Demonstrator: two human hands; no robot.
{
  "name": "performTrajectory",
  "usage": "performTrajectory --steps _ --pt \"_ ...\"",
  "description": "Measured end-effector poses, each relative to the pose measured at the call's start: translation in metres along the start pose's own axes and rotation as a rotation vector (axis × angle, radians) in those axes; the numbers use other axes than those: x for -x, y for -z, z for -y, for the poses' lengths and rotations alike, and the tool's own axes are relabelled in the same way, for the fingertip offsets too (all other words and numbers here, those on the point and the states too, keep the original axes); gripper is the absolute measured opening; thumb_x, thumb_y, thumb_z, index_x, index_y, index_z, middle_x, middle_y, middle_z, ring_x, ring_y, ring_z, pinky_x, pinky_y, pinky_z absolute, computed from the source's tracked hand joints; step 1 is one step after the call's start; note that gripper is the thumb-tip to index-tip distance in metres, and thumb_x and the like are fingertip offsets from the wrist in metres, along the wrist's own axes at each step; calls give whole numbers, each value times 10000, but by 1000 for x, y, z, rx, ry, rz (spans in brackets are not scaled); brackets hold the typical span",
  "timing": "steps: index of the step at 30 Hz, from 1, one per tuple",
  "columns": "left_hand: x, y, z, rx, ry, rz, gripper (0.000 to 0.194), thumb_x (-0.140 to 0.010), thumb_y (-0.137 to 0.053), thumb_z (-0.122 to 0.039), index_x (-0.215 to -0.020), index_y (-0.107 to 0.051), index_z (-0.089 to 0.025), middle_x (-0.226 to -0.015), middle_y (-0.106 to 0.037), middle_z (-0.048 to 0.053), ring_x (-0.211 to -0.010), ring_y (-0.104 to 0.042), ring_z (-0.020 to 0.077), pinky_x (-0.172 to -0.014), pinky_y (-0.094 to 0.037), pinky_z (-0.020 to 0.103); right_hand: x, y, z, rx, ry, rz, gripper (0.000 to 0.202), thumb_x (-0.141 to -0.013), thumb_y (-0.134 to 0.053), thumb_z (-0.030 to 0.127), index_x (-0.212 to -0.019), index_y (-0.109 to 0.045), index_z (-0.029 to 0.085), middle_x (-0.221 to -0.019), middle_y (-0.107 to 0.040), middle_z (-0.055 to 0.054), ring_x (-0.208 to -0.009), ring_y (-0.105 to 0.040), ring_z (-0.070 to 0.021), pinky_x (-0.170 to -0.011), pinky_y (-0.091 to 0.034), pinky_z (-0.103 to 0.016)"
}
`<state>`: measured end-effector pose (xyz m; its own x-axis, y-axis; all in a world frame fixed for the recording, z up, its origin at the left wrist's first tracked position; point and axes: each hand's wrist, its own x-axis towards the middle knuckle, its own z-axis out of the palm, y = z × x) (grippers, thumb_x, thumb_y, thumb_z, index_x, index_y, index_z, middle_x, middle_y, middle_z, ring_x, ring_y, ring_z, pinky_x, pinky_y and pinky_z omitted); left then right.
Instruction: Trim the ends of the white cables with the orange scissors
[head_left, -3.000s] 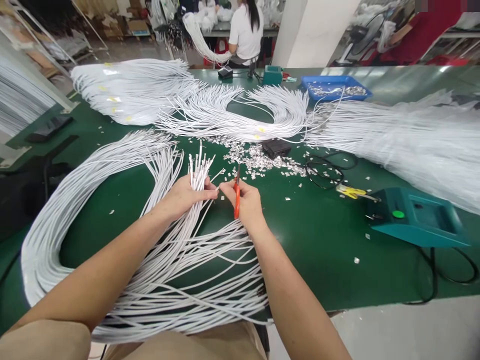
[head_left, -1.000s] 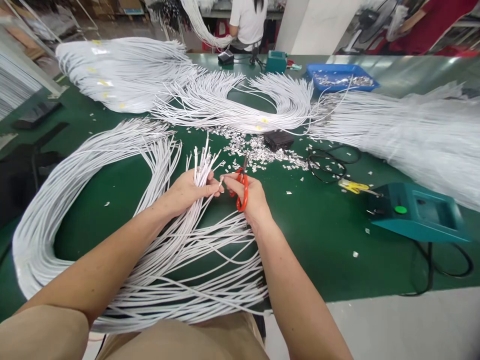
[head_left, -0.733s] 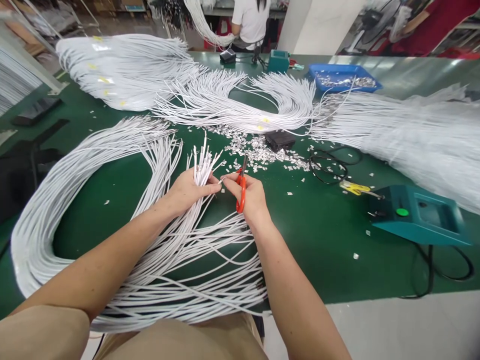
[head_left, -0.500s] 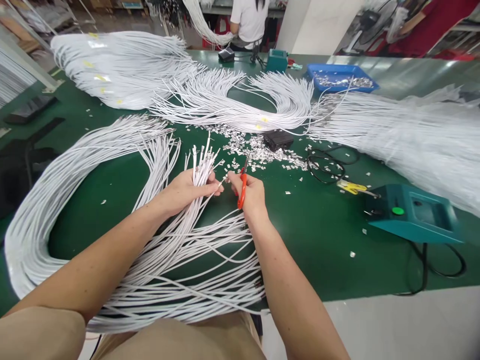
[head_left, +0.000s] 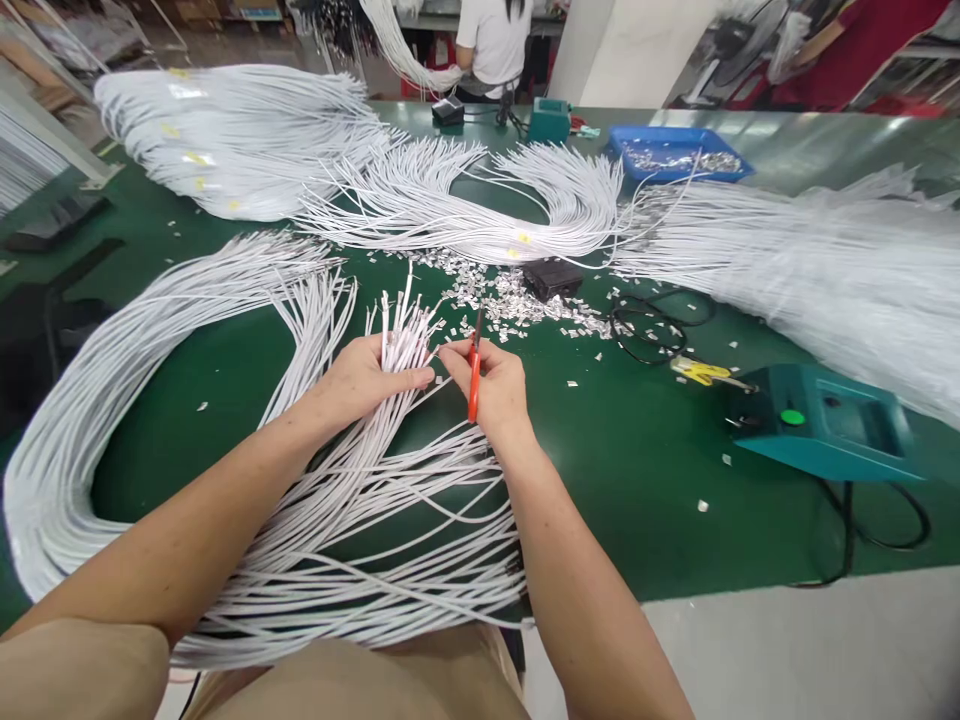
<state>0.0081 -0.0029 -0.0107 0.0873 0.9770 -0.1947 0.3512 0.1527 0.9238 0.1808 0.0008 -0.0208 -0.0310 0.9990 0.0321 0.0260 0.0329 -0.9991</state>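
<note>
My left hand (head_left: 375, 376) is closed around a bunch of white cables (head_left: 401, 345), their cut ends pointing up and away from me. Red-handled scissors (head_left: 474, 385) are held in my right hand (head_left: 496, 385), blades toward the far side. The thumb and forefinger of that hand pinch at the right side of the bunch, by a cable end too small to make out clearly. From the bunch the cables run down into a large curved bundle (head_left: 60, 440) on the table, and many loose ends lie below my wrists.
Small silvery-white scraps (head_left: 502, 300) lie scattered beyond my hands around a black box (head_left: 551, 280). A teal device (head_left: 832, 420) with a green button stands right. More cable bundles (head_left: 240, 140) and a blue tray (head_left: 679, 150) are farther back. A person in white (head_left: 495, 45) sits beyond the table.
My right hand has moved slightly left, closer to the bunch, and the scissors have turned more upright in it. My left fingers have drawn in behind the cables.
</note>
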Motion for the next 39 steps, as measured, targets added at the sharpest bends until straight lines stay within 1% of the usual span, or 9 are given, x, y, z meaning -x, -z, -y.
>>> performTrajectory --steps 3,6,11,14,17,20,25,34,39 --pt "0 1 -1 56 -14 42 247 -667 -783 -343 -831 -697 -178 -756 -718 19 -751 -659 209 -759 -484 340 -1 1 0 -41 -55 92 187 -705 -683 356 -704 -717 172 -699 -646 6 -684 -553 -136 -690 -430 -266" --pt "0 1 -3 92 -3 48 212 -688 -770 -340 -785 -689 -170 -732 -708 20 -724 -645 188 -747 -477 327 -2 1 -1 -127 -97 86 192 -724 -679 365 -725 -724 178 -705 -648 8 -681 -552 -127 -710 -437 -268" --pt "1 -2 -4 147 -20 75 240 -676 -776 -333 -819 -681 -166 -719 -692 16 -715 -641 179 -749 -481 327 -3 2 -4 -234 -79 183 189 -688 -735 366 -764 -722 193 -757 -686 2 -738 -603 -143 -766 -459 -283" --pt "1 -3 -6 104 -58 41 271 -663 -783 -361 -806 -662 -165 -761 -680 14 -721 -621 165 -740 -474 315 -4 3 -5 -213 -67 217 189 -689 -733 360 -754 -706 185 -730 -665 12 -703 -583 -131 -739 -451 -275" --pt "0 -3 -6 37 -63 -39 305 -642 -793 -386 -782 -637 -164 -762 -663 9 -708 -597 159 -718 -464 310 -4 6 -7 -43 -34 165 211 -728 -681 385 -760 -700 177 -735 -654 8 -698 -559 -131 -709 -433 -269" --pt "-1 -4 -4 61 -60 -139 333 -620 -806 -372 -807 -622 -167 -796 -676 11 -729 -605 164 -732 -467 314 -4 7 -10 294 18 112 191 -757 -633 366 -749 -679 181 -747 -654 -6 -687 -550 -141 -666 -408 -272" --pt "-1 -5 -1 20 -93 -201 331 -614 -806 -352 -825 -633 -165 -822 -691 19 -762 -619 178 -757 -466 322 -3 7 -11 802 134 138 209 -798 -581 332 -653 -612 184 -725 -633 -25 -687 -543 -155 -641 -342 -283" --pt "2 -8 -12 -132 -114 -230 224 -632 -769 -312 -755 -661 -160 -798 -683 26 -741 -614 185 -705 -472 306 0 5 -8 1001 168 171 269 -869 -520 338 -664 -606 188 -742 -627 -35 -736 -566 -167 -641 -306 -285" --pt "1 -8 -8 -8 -73 -182 266 -643 -772 -324 -808 -631 -169 -781 -707 23 -740 -661 197 -749 -499 335 -2 8 -12 972 151 160 244 -853 -551 344 -679 -625 190 -771 -638 -44 -758 -572 -173 -651 -331 -281"
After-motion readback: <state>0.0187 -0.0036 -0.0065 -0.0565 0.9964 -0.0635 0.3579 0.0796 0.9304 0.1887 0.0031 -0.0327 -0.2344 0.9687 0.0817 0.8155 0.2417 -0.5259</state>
